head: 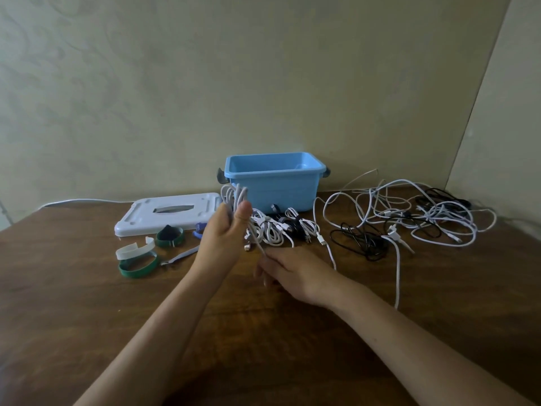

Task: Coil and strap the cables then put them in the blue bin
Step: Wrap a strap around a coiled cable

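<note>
Up above the wooden table (87, 303), the left hand (224, 238) is raised with its fingers curled round a bunch of white cable loops (234, 194), the thumb pressed against them at the top; the loops stand up out of the fist in front of the blue bin (275, 186). A single strand of the same cable runs down from that fist to the right hand (292, 273), which lies low over the table, palm down, with its fingertips closed on the strand; how tightly they pinch is blurred. Behind the hands lies a heap of coiled white and black cables (287, 230), just in front of the bin. To the right spreads a loose tangle of white and black cables (409, 218). To the left lie a white lid (169, 215), green straps (137, 266), a white strap (134, 249) and a blue strap (199, 230).
</note>
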